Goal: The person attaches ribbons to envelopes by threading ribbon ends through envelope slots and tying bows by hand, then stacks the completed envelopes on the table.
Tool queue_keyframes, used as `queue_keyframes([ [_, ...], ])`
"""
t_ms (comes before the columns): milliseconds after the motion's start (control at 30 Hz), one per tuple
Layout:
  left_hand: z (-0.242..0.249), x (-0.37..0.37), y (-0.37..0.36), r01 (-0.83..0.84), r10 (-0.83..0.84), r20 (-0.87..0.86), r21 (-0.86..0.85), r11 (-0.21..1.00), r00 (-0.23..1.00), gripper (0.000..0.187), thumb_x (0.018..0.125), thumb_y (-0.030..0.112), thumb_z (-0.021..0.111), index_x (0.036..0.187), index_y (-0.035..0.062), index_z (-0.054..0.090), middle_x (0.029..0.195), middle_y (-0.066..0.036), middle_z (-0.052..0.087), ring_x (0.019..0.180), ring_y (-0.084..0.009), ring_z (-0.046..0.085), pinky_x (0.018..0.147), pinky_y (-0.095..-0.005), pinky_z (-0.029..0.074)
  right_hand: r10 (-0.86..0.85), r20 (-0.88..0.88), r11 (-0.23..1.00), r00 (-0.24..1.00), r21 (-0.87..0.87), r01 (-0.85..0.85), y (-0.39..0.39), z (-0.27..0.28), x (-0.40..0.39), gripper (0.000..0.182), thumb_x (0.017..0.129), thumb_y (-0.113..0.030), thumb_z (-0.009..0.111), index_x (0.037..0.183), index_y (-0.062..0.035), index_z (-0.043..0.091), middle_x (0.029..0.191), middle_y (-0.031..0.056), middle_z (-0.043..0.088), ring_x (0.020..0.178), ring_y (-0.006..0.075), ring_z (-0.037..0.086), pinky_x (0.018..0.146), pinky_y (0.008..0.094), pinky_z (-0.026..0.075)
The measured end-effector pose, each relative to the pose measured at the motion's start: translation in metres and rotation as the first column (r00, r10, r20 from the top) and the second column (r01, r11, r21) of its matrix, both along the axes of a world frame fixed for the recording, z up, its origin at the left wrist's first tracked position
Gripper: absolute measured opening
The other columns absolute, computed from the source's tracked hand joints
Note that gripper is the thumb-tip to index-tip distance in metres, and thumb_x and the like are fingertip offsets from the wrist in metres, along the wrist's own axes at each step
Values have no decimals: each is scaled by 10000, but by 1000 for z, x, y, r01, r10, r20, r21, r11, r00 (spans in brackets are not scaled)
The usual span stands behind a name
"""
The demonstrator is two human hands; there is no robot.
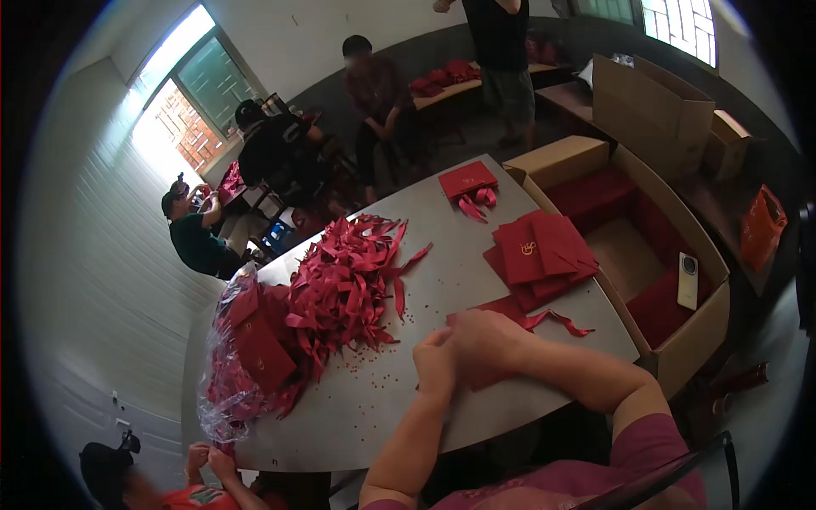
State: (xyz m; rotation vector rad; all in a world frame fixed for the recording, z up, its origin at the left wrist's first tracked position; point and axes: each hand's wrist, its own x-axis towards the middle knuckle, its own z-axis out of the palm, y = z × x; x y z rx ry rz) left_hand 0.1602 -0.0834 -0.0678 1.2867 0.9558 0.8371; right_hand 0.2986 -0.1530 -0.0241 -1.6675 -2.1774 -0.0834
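Note:
Close together near the table's front edge, my left hand (435,359) and my right hand (491,342) meet over a red gift bag (497,380). The bag lies flat, showing in front of and behind my right hand. My left fingers are pinched, and what they hold is hidden. The right hand is curled over the bag, its fingertips out of sight. Just right of it lies a loose red ribbon (559,322). Behind my hands is a stack of red gift bags (540,252) with gold print. A large heap of red ribbons (347,289) lies to the left.
Clear plastic wrap (223,365) covers more red bags at the table's left end. One red bag with ribbon handles (468,178) lies at the far edge. An open carton (710,319) on the right holds red pieces and a phone (688,280). Several people sit or stand around.

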Motion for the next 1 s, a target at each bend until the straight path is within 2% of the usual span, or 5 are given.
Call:
queue_keyframes([
  [233, 4, -1, 0, 128, -99, -131, 231, 965, 986, 203, 878, 112, 654, 1012, -37, 683, 904, -43, 683, 803, -83, 591, 719, -230, 485, -106, -17, 993, 994, 51, 106, 4, -16, -7, 133, 820, -90, 543, 902, -16, 618, 931, 132, 589, 840, 256, 620, 721, 337, 538],
  [300, 8, 1, -3, 157, -140, -80, 275, 948, 987, 208, 885, 111, 638, 1027, -36, 676, 931, -49, 682, 829, -83, 591, 733, -229, 483, -196, -173, 980, 965, -77, 185, 6, -17, -7, 331, 717, -208, 713, 974, -15, 633, 1050, 190, 631, 968, 381, 629, 826, 439, 528],
  [467, 20, 1, -4, 296, -271, -120, 386, 874, 955, 219, 924, 95, 572, 1087, -29, 650, 984, -69, 676, 893, -96, 601, 780, -233, 487, -116, -161, 986, 980, 101, 134, 1, -15, 6, 152, 818, -90, 549, 928, -11, 617, 933, 171, 594, 842, 323, 620, 732, 374, 531],
  [667, 12, -3, 9, 285, -257, 281, -62, 956, 925, 228, 952, 67, 526, 1137, -28, 621, 952, -69, 675, 853, -121, 631, 759, -259, 520, -146, -631, 987, 762, -39, 158, 2, -10, 23, 135, 815, -108, 638, 909, -11, 636, 856, 178, 642, 817, 347, 631, 723, 403, 505],
  [1000, 28, -8, 11, 397, -347, -198, 365, 842, 917, 168, 892, 21, 564, 1012, -20, 675, 775, -10, 647, 635, -78, 577, 547, -230, 461, -211, -774, 975, 596, -209, 74, -6, 6, 23, 138, 824, -114, 686, 899, 2, 691, 797, 150, 696, 729, 196, 669, 681, 329, 519],
])
